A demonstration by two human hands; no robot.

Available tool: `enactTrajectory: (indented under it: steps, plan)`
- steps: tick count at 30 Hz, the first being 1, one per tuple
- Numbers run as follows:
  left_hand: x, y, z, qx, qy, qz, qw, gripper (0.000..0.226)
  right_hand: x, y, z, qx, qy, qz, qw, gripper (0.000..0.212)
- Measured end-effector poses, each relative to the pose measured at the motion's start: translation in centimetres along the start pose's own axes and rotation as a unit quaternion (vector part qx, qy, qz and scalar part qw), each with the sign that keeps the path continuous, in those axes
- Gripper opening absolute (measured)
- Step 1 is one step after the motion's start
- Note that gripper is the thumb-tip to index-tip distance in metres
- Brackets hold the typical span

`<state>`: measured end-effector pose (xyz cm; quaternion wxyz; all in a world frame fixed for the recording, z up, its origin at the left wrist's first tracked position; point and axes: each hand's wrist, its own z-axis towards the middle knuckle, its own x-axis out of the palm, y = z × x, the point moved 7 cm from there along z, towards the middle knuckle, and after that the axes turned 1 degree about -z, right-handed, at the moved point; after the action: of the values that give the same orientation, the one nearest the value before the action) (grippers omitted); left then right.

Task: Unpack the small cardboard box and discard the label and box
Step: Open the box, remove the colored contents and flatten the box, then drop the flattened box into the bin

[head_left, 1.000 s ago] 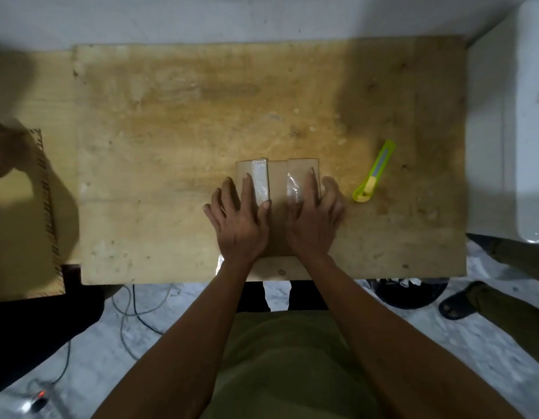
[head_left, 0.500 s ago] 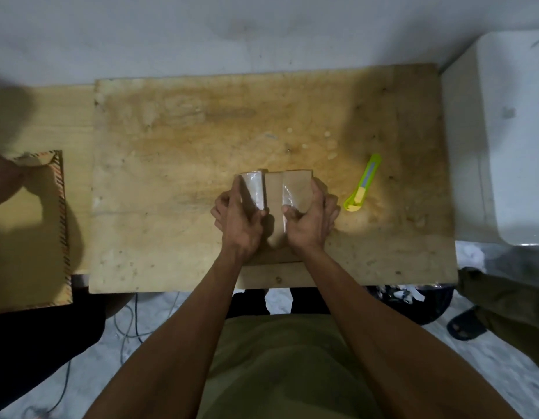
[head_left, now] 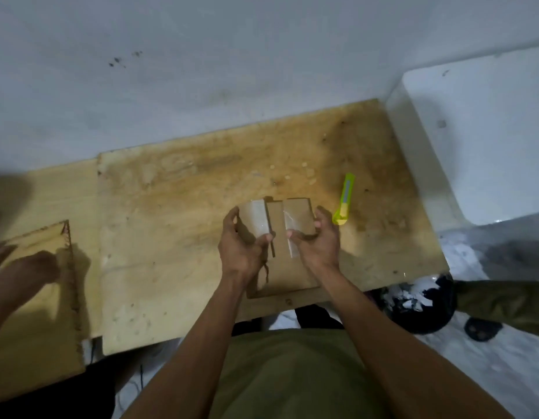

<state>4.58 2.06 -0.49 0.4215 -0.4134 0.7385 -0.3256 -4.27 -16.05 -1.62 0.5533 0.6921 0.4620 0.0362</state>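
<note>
Small cardboard box (head_left: 276, 237) near tabletop (head_left: 171, 237) front edge, left hand (head_left: 242, 246) and right hand (head_left: 315, 244) each clamped on a flap; pull flaps apart evenly, thumbs at taped seam.

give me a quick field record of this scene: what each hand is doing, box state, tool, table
left hand: grips the left flap of the cardboard box
right hand: grips the right flap
box state: top flaps parted along the centre seam, clear tape on both
tool: yellow-green utility knife, lying right of the box, untouched
table: worn wooden board
contents: not visible
</note>
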Motion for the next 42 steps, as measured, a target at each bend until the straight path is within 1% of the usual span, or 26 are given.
enactTrajectory:
  steps: [3,7,10,12,15,18,20,23,25,27,29,30,32,34,35,36,38,39,40,41,42]
  plan:
    - [1.8,-1.0,-0.8,0.061,0.066,0.034,0.995,0.093,-2.6,-1.7,-2.5,0.031,-0.040,-0.003,0.999,0.067]
    - [5.5,-1.8,-3.6,0.137,0.151,0.107,0.973,0.078,-6.1,-4.9,-6.1,0.069,-0.108,-0.002,0.992,0.060]
    - [8.4,-2.0,-6.7,0.188,0.229,0.157,0.942,0.069,-9.3,-7.4,-9.9,0.097,-0.187,0.008,0.978,0.061]
    - [10.3,-2.3,-9.2,0.230,0.275,0.194,0.913,0.067,-11.2,-8.9,-12.4,0.110,-0.230,0.032,0.966,0.063]
    - [12.6,-2.7,-12.3,0.250,0.326,0.208,0.888,0.066,-13.7,-10.6,-15.3,0.138,-0.285,0.070,0.946,0.066]
    - [14.4,-3.1,-14.5,0.261,0.352,0.230,0.869,0.066,-15.3,-11.9,-17.4,0.159,-0.324,0.096,0.928,0.067]
    - [15.5,-3.3,-15.6,0.271,0.362,0.244,0.858,0.067,-16.2,-12.5,-18.3,0.170,-0.335,0.103,0.921,0.066]
    - [17.6,-3.4,-17.2,0.292,0.371,0.281,0.835,0.067,-17.8,-13.7,-19.0,0.181,-0.335,0.105,0.918,0.062]
    - [19.2,-3.0,-18.3,0.288,0.374,0.313,0.824,0.067,-18.8,-14.9,-19.4,0.189,-0.328,0.099,0.920,0.057]
    - [20.8,-2.8,-19.4,0.276,0.362,0.322,0.830,0.060,-20.1,-16.7,-19.7,0.196,-0.321,0.101,0.921,0.057]
    - [22.4,-2.1,-20.5,0.245,0.359,0.303,0.848,0.049,-21.7,-18.6,-19.5,0.201,-0.301,0.103,0.927,0.055]
    - [23.3,-1.5,-21.0,0.229,0.363,0.298,0.853,0.046,-22.5,-19.6,-19.1,0.202,-0.280,0.094,0.934,0.051]
    - [25.5,0.2,-21.8,0.211,0.369,0.306,0.852,0.051,-24.3,-21.4,-18.1,0.209,-0.222,0.079,0.949,0.048]
    - [28.1,1.9,-22.3,0.220,0.373,0.346,0.832,0.055,-26.0,-23.4,-17.2,0.213,-0.174,0.090,0.957,0.052]
    - [29.5,2.9,-22.6,0.229,0.381,0.373,0.815,0.054,-26.7,-24.4,-16.8,0.217,-0.156,0.098,0.959,0.053]
    - [30.7,3.5,-23.1,0.236,0.390,0.398,0.796,0.052,-27.4,-25.4,-16.4,0.224,-0.146,0.099,0.959,0.053]
    - [32.9,3.9,-23.9,0.229,0.404,0.419,0.780,0.048,-29.0,-27.3,-15.4,0.239,-0.142,0.072,0.958,0.058]
    - [34.1,3.9,-24.2,0.230,0.403,0.420,0.780,0.046,-29.6,-28.4,-14.8,0.244,-0.146,0.064,0.957,0.059]
    - [35.1,3.6,-24.4,0.227,0.397,0.411,0.789,0.042,-30.0,-29.6,-14.1,0.254,-0.151,0.064,0.953,0.057]
    - [36.0,3.8,-24.2,0.218,0.383,0.396,0.806,0.037,-30.3,-30.7,-13.3,0.265,-0.156,0.068,0.949,0.053]
    - [37.0,3.8,-23.9,0.208,0.368,0.377,0.824,0.039,-30.6,-31.7,-12.4,0.276,-0.159,0.069,0.946,0.047]
